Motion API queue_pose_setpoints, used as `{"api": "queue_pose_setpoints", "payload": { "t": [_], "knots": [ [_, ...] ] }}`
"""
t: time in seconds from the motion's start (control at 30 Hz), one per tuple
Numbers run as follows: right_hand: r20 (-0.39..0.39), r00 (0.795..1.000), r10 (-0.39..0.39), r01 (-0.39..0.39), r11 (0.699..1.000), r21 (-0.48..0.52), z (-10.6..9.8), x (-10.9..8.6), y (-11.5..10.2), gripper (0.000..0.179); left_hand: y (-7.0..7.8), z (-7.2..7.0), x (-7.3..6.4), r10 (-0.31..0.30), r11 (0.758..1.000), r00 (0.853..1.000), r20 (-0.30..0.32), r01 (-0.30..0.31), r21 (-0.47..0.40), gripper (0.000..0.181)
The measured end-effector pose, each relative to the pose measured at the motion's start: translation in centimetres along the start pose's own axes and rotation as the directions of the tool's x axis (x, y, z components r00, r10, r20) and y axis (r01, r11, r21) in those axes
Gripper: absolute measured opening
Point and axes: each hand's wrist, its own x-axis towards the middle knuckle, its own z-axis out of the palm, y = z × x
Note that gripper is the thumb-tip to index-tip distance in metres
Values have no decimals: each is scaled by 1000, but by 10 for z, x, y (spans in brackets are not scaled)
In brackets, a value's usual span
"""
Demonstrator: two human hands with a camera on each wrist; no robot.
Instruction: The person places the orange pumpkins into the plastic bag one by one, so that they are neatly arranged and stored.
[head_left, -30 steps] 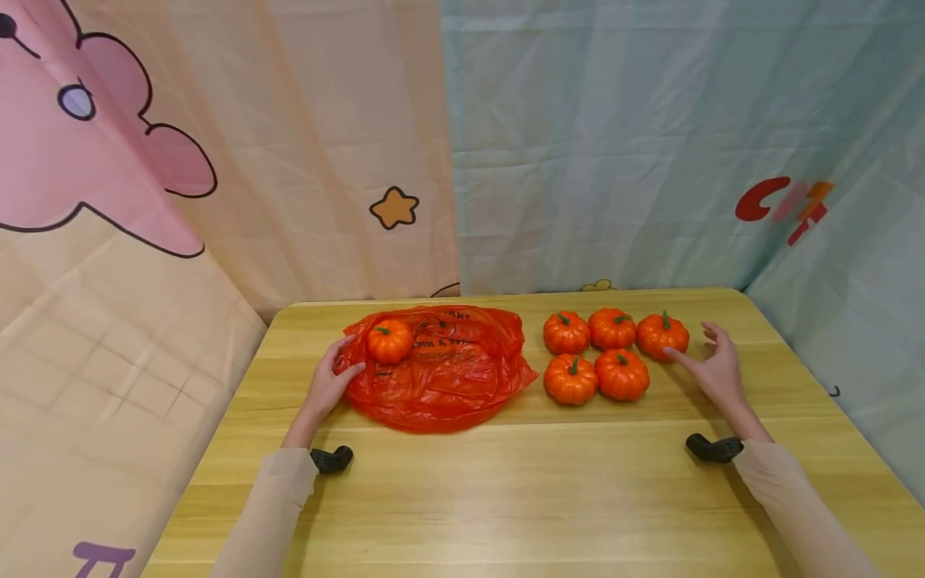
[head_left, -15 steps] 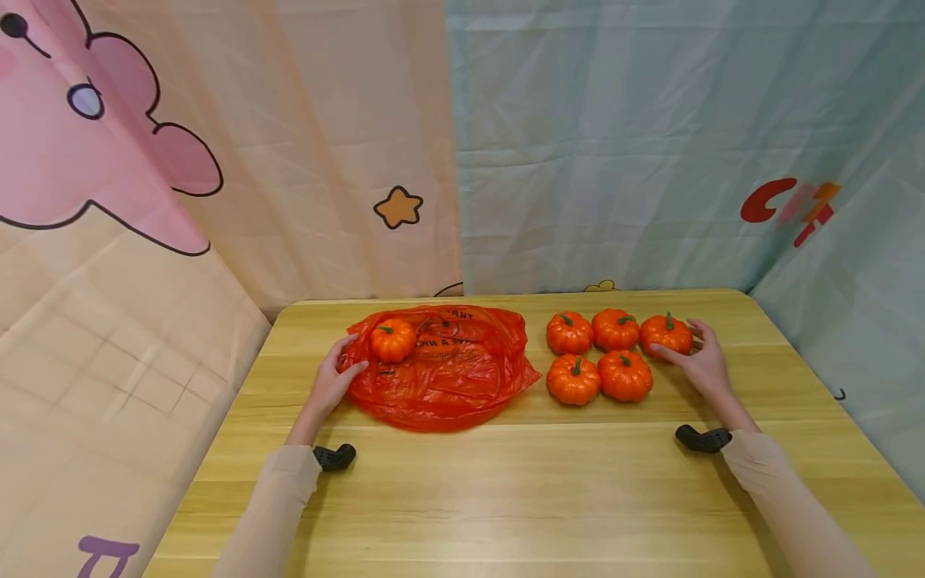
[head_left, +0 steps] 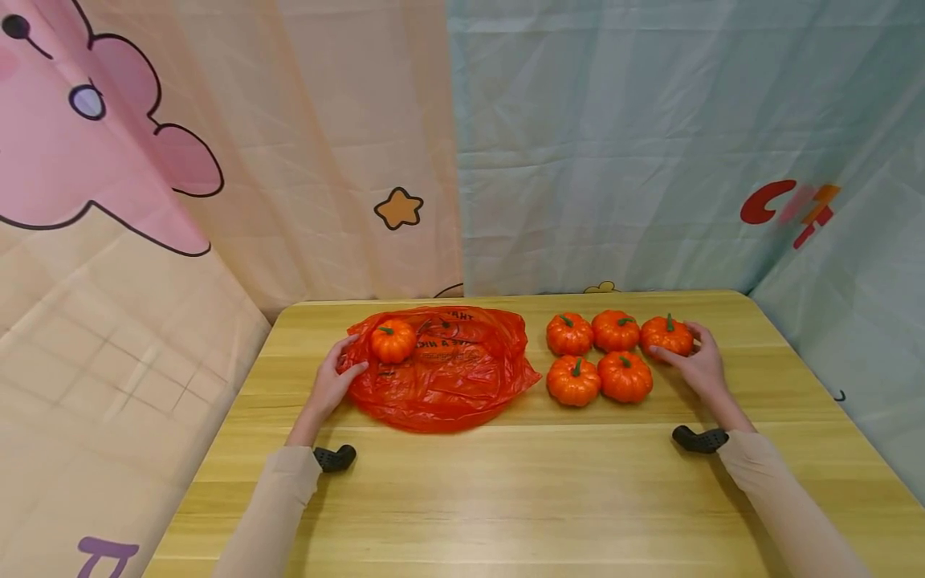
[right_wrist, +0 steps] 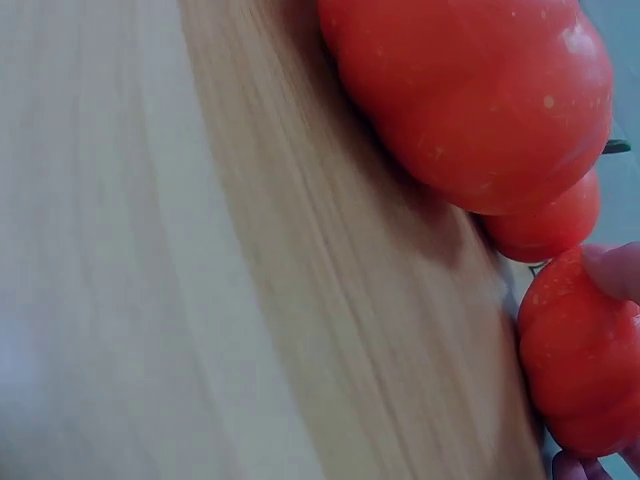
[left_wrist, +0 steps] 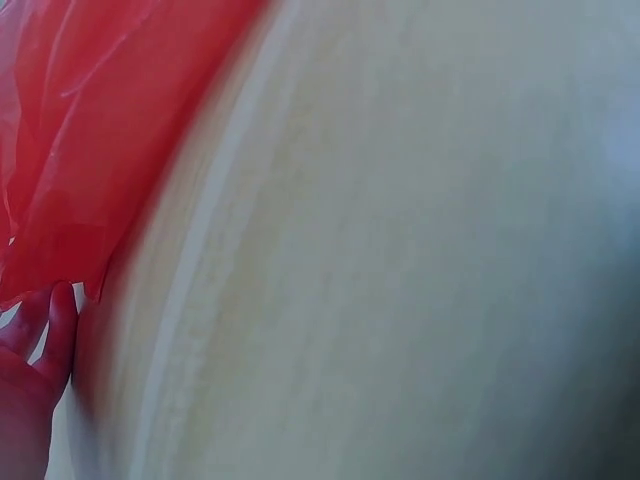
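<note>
A red plastic bag with dark lettering lies spread on the wooden table. At its left end is a small orange pumpkin with a green stem. My left hand holds the bag's left edge, its fingertips at the rim in the left wrist view. To the right, my right hand grips the rightmost pumpkin, thumb on the near side and fingers round its far right. In the right wrist view the thumb presses on this pumpkin, and fingertips show below it.
Several more pumpkins stand close together between the bag and my right hand, in two rows. A printed cloth curtain hangs behind the table, with more cloth at both sides.
My right hand has moved left to the rightmost pumpkin and closed its thumb and fingers on it. The left hand stays at the bag's edge; the view has shifted slightly.
</note>
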Motion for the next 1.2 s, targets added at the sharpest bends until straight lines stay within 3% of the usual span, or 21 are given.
{"api": "queue_pose_setpoints", "payload": {
  "t": [0.23,0.47,1.13,1.2],
  "knots": [
    [4,999,35,-35,999,-4,-1,-6,-2,83,-4,0,1,7,999,1000,-5,-7,31,57],
    [-26,997,70,-70,997,14,-3,-15,-6,83,-5,0,2,8,1000,1000,19,-8,8,57],
    [-89,994,-70,71,997,4,-11,-46,-50,83,0,-1,2,-4,1000,1000,25,3,9,57],
    [-91,992,-83,84,996,7,-11,-49,-55,82,8,-1,-2,-10,1000,999,35,10,4,58]
  ]
}}
